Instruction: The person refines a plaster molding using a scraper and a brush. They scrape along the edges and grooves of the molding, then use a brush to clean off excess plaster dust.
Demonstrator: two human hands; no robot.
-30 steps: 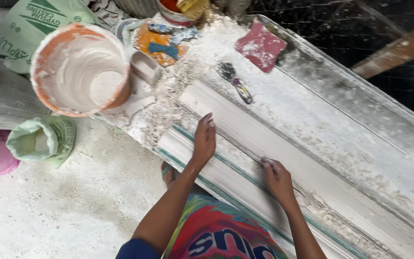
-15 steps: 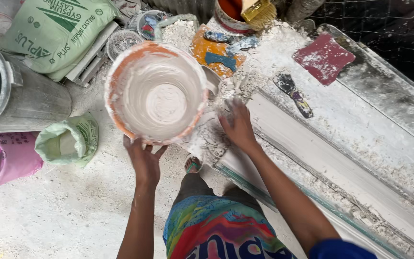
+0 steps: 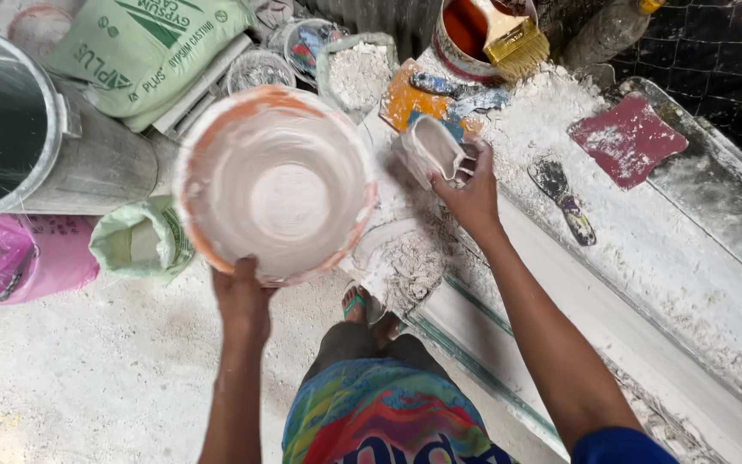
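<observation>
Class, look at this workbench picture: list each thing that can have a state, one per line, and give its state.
Orange plastic bucket: coated white inside, held at its rim by left hand.
White-caked scoop cup: gripped by right hand, tilted.
Green gypsum sack: lying flat.
Small green bag: open.
Yellow-bristled brush: resting in a paint can.
Grey metal drum: open-topped.

- The bucket (image 3: 275, 185) sits left of the cup (image 3: 430, 151), which lies on the worktop (image 3: 689, 283).
- A sack (image 3: 143, 47) lies behind the bucket, a drum (image 3: 23, 129) to its left.
- A scraper (image 3: 566, 202) lies right of the cup.
- A brush (image 3: 513, 34) stands in a can (image 3: 465, 34) behind it.
</observation>
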